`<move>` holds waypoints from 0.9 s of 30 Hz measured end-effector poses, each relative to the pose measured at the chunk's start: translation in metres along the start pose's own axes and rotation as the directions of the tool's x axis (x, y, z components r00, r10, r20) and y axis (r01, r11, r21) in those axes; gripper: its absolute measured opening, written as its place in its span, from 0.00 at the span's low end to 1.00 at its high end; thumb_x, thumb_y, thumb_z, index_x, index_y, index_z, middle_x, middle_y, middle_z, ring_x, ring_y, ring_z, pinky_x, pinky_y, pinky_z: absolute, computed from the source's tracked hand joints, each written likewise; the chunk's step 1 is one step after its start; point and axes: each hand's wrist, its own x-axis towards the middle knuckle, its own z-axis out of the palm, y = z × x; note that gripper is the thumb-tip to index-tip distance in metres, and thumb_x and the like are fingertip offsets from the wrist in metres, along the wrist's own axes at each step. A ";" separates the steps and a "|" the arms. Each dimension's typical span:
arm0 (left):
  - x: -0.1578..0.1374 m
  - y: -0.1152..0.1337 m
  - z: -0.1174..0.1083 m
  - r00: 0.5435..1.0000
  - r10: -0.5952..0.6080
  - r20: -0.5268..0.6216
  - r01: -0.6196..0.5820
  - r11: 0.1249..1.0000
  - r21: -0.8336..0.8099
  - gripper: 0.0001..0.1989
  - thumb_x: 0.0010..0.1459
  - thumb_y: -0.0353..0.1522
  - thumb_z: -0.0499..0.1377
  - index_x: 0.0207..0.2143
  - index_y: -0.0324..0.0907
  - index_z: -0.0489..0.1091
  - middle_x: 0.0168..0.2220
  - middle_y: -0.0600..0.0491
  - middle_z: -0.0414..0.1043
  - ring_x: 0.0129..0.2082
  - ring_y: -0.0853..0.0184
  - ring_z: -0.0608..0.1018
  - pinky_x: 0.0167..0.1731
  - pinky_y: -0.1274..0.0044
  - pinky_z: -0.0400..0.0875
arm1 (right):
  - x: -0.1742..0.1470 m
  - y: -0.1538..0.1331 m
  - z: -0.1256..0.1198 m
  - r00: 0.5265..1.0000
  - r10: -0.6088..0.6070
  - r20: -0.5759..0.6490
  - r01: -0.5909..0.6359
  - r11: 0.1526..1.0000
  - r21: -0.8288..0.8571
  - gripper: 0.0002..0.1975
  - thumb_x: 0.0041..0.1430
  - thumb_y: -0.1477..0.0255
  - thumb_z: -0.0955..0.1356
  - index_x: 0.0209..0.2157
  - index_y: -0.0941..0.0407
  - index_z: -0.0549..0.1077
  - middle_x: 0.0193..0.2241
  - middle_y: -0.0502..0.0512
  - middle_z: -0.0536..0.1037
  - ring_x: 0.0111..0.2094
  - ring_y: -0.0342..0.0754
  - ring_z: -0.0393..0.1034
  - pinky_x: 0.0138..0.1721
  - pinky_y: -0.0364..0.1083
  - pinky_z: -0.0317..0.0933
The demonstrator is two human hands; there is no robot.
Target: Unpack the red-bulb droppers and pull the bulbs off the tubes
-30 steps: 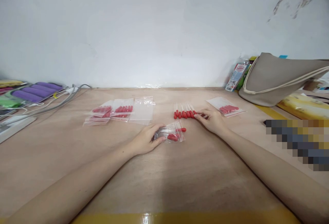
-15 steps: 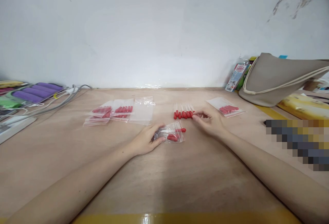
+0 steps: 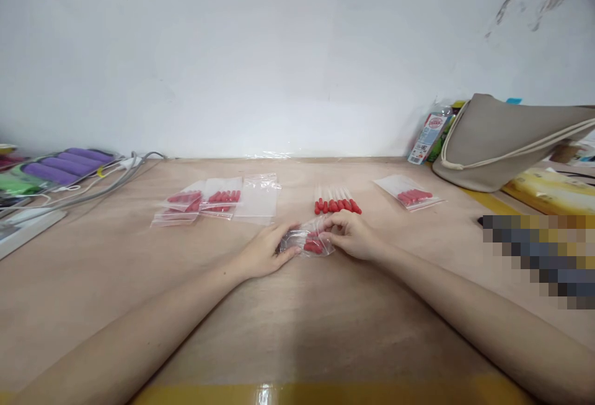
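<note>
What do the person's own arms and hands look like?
The left forearm and right forearm show no sleeves, watch or bracelet. A small spot marks the left one. The left hand and right hand are ungloved.

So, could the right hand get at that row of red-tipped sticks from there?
Probably yes: the right hand is at the clear plastic bag, just in front of the red-tipped sticks, with nothing visible between.
</note>
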 end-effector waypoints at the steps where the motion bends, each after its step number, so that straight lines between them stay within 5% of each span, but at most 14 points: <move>1: 0.000 0.000 0.000 1.000 0.003 -0.001 -0.003 1.000 -0.001 0.22 0.58 0.39 0.52 0.53 0.43 0.57 0.51 0.48 0.65 0.49 0.61 0.69 0.48 0.69 0.64 | 0.001 -0.002 0.001 0.999 -0.018 0.040 0.016 0.999 0.033 0.09 0.52 0.65 0.67 0.31 0.55 0.76 0.28 0.50 0.76 0.29 0.43 0.67 0.32 0.42 0.59; 5: 0.000 0.001 0.001 1.000 0.004 0.000 -0.004 1.000 0.005 0.20 0.58 0.37 0.52 0.52 0.42 0.58 0.49 0.47 0.66 0.48 0.62 0.69 0.48 0.69 0.64 | 0.001 -0.009 0.002 0.983 -0.076 0.165 0.059 0.993 0.106 0.14 0.46 0.62 0.70 0.32 0.56 0.75 0.33 0.51 0.76 0.34 0.46 0.68 0.36 0.44 0.60; 11: 0.000 0.002 0.000 1.000 0.023 0.004 -0.023 1.000 -0.001 0.20 0.58 0.37 0.52 0.52 0.42 0.58 0.49 0.46 0.66 0.47 0.61 0.69 0.47 0.68 0.65 | -0.001 -0.021 -0.002 0.983 -0.067 0.170 0.072 0.997 -0.024 0.12 0.41 0.68 0.72 0.32 0.55 0.74 0.30 0.49 0.75 0.33 0.45 0.67 0.35 0.43 0.59; 17: 0.001 0.003 0.000 1.000 0.009 0.003 -0.009 1.000 -0.003 0.19 0.58 0.37 0.52 0.51 0.42 0.59 0.49 0.47 0.66 0.47 0.62 0.69 0.47 0.68 0.65 | -0.003 -0.025 -0.002 0.989 0.093 0.116 -0.095 0.995 0.013 0.06 0.43 0.74 0.68 0.28 0.56 0.69 0.25 0.48 0.71 0.25 0.41 0.64 0.25 0.40 0.57; 21: 0.001 0.003 0.000 1.000 0.009 0.007 -0.009 1.000 -0.006 0.19 0.57 0.36 0.53 0.51 0.42 0.59 0.49 0.47 0.67 0.47 0.62 0.70 0.47 0.69 0.65 | -0.005 -0.023 -0.001 0.986 0.067 0.153 -0.081 0.993 0.085 0.11 0.40 0.70 0.71 0.29 0.56 0.68 0.26 0.47 0.71 0.26 0.41 0.64 0.25 0.40 0.57; 27: 0.000 0.005 -0.002 1.000 -0.010 0.007 0.010 1.000 0.004 0.20 0.58 0.38 0.53 0.52 0.43 0.60 0.48 0.48 0.67 0.46 0.62 0.70 0.46 0.69 0.65 | -0.004 -0.009 0.005 0.983 0.135 0.123 -0.155 0.972 0.174 0.06 0.43 0.73 0.68 0.27 0.56 0.66 0.21 0.45 0.67 0.22 0.38 0.60 0.21 0.38 0.53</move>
